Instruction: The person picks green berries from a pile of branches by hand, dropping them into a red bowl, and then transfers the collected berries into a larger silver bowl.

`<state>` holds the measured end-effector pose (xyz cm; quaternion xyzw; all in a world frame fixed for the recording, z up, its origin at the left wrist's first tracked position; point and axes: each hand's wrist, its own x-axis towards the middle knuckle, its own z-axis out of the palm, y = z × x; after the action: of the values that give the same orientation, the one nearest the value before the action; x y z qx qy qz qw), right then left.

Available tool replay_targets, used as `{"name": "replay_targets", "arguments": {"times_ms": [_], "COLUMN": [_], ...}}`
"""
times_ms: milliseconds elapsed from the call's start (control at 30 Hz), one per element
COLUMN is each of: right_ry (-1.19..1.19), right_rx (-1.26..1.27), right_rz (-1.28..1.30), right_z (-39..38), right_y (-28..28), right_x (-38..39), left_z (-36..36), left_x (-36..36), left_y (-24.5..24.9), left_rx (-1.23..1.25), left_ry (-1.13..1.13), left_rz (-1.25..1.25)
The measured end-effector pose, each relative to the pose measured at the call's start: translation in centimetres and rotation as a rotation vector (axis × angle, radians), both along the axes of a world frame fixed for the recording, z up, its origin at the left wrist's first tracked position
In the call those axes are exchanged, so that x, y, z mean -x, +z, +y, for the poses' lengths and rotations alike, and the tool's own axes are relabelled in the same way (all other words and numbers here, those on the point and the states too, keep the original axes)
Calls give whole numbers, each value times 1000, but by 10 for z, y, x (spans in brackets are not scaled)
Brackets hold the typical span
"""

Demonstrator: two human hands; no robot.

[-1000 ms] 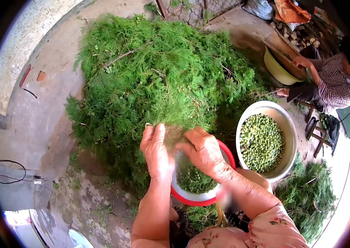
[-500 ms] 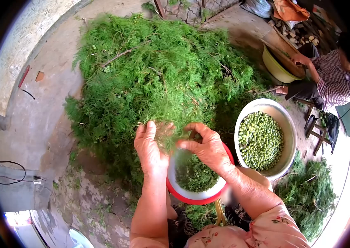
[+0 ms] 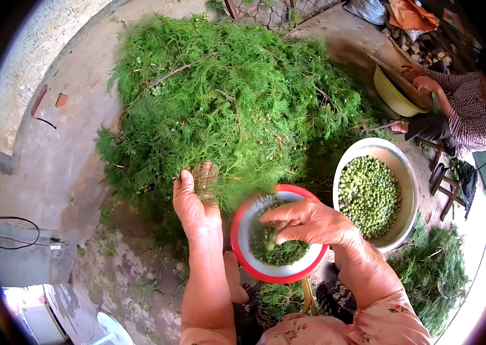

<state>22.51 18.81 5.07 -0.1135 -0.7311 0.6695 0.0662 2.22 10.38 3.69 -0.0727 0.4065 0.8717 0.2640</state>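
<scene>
Left hand point(image 3: 194, 207) clasps a feathery green sprig point(image 3: 204, 172) at the near edge of the branch pile point(image 3: 237, 92), with the sprig running up and away from the palm. Right hand point(image 3: 312, 221), fingers pinched shut, hangs over the red-rimmed bowl point(image 3: 235, 238), just right of the sprig and nearer that hand. Steel basin point(image 3: 369, 144) of green seeds sits further right.

Pink floral sleeves point(image 3: 373, 319); bare forearms point(image 3: 205, 270)
</scene>
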Motion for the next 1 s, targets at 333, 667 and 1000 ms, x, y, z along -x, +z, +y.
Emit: {"name": "replay_targets", "arguments": {"times_ms": [333,667,1000], "right_ry": [-734,-510,-655], "right_rx": [-729,-569,-594], "right_rz": [137,-59,24], "right_z": [1,-16,-3], "right_y": [13,-9,-3], "right_x": [17,28,21], "left_z": [6,3,-1], "left_x": [-36,-60,-27], "left_y": [10,-1,-5], "left_rx": [146,178,34], "left_ry": [-432,-448,-226], "left_rz": [366,597,113]}}
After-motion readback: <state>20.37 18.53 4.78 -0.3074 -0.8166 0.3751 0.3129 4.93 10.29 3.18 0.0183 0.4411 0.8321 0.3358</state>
